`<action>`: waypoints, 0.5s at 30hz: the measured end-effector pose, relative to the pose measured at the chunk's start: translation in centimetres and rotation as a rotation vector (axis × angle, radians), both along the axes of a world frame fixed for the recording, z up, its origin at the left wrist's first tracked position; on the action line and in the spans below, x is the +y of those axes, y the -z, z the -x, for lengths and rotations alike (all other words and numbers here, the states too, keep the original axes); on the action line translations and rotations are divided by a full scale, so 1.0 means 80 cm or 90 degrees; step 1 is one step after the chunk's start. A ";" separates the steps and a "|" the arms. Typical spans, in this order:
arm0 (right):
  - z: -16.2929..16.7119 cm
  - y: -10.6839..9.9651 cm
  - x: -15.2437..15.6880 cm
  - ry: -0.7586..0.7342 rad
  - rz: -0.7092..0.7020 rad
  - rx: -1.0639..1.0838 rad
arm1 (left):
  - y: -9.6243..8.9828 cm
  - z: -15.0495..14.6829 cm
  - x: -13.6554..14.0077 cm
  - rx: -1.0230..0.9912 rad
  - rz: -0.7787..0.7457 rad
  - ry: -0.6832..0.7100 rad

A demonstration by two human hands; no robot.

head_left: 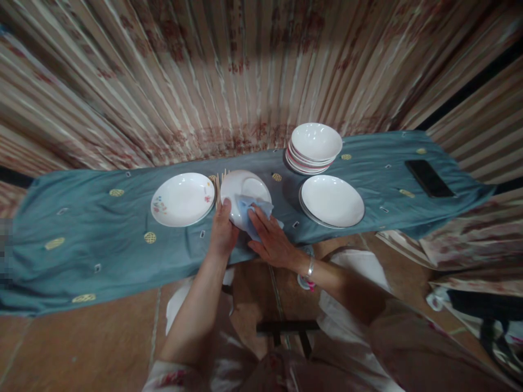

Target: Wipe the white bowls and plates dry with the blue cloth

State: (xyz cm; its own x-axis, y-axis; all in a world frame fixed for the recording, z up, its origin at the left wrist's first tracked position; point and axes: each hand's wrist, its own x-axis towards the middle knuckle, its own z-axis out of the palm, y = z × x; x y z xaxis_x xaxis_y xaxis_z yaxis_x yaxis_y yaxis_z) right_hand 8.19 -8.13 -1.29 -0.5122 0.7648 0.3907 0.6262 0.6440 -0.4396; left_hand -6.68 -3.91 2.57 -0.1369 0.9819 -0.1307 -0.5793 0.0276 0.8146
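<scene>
A white bowl [245, 188] is held tilted over the table, its outer underside and foot ring facing up. My left hand [224, 231] grips its near left edge, thumb on the outside. Against the bowl's near right side, my right hand [269, 235] presses a pale blue cloth [251, 215], which is bunched under the fingers. Several chopsticks [218, 188] lie just left of the bowl, partly hidden behind it. Close by on the left sits a flower-patterned white plate [183, 200] with another beneath it.
A stack of several white bowls [315, 142] stands at the back right. In front of it are stacked white plates [333, 201]. A black phone [430, 178] lies farther right on the teal tablecloth [122, 218]. Patterned curtains [229, 81] hang behind the table.
</scene>
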 end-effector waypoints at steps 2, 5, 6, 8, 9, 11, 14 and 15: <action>0.003 -0.003 0.003 -0.008 -0.013 -0.012 | 0.001 0.001 -0.001 0.008 -0.005 0.005; 0.006 -0.008 0.010 -0.012 -0.033 -0.018 | 0.001 0.001 -0.004 0.018 -0.007 0.014; 0.007 -0.009 0.012 -0.011 -0.038 -0.018 | 0.001 0.001 -0.005 0.019 -0.007 0.017; 0.009 -0.011 0.016 -0.004 -0.041 -0.020 | 0.000 0.000 -0.007 0.019 -0.007 0.019; 0.009 -0.012 0.018 0.001 -0.041 -0.020 | -0.001 -0.001 -0.008 0.018 -0.009 0.020; 0.011 -0.014 0.022 0.010 -0.040 -0.015 | -0.002 -0.003 -0.009 0.016 -0.013 0.018; 0.014 -0.019 0.030 0.015 -0.043 0.002 | -0.006 -0.006 -0.010 0.016 -0.020 0.021; 0.015 -0.020 0.034 0.018 -0.042 0.007 | -0.007 -0.008 -0.010 0.016 -0.022 0.025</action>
